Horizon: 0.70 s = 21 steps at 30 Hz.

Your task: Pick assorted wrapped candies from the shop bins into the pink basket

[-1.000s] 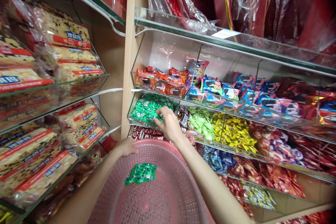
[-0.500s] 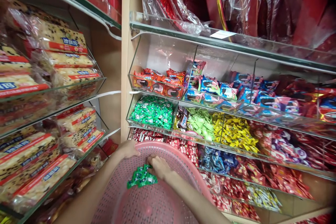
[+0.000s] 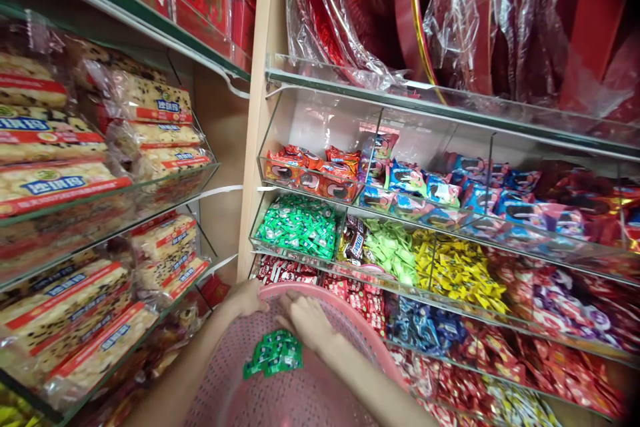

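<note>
My left hand [image 3: 245, 297] is gripping the rim of a pink perforated plastic basket [image 3: 320, 303] held up in front of me. My right hand [image 3: 305, 321] rests inside the basket just below the rim, with nothing visible in its fingers. It lies just above a small pile of green wrapped candies [image 3: 273, 353] on the basket floor. Above the basket stands a clear acrylic bin of the same green candies [image 3: 300, 227], out of reach of neither hand's touch, with both hands below it.
Clear acrylic bins hold yellow candies [image 3: 463, 273], pale green candies [image 3: 393, 250], Snickers bars [image 3: 353, 240] and blue biscuit packets [image 3: 410, 180]. Packaged cake bars [image 3: 55, 180] fill glass shelves at left. Red cellophane-wrapped goods [image 3: 450, 13] sit above.
My right hand has moved from the green candy bin down into the basket and over to its rim. The basket sits lower in view, and the whole view has shifted slightly.
</note>
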Each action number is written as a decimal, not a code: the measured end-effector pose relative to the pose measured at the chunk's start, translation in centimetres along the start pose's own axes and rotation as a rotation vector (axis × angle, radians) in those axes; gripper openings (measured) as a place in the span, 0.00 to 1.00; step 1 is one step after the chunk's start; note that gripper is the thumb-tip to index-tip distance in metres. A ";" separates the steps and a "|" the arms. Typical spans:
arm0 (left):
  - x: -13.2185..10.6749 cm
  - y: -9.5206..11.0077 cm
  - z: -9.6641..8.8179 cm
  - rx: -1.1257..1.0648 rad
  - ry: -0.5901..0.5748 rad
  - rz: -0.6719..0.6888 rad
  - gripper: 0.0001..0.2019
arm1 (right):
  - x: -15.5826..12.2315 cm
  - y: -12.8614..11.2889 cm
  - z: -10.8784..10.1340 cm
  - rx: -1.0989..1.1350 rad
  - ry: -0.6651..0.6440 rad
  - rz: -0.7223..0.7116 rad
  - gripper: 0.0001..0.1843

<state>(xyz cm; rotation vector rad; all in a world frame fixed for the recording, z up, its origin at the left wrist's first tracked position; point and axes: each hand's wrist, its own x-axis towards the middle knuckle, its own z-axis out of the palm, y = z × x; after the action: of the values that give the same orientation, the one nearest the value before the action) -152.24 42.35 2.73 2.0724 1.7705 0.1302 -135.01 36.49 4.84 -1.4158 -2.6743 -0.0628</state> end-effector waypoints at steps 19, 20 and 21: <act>0.2 -0.8 0.1 -0.071 -0.025 0.012 0.12 | 7.6 6.9 -11.9 -0.339 -0.024 0.033 0.19; 0.3 -0.9 0.2 -0.076 -0.029 0.009 0.12 | 7.7 6.9 -11.7 -0.346 -0.020 0.027 0.18; 0.4 -0.9 0.3 -0.081 -0.033 0.012 0.12 | 7.8 6.9 -11.6 -0.351 -0.017 0.022 0.18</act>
<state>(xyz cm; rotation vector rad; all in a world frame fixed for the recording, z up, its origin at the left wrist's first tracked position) -152.91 42.77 2.08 2.0169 1.7056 0.1666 -132.64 45.73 17.18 -1.5391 -2.7596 -0.5449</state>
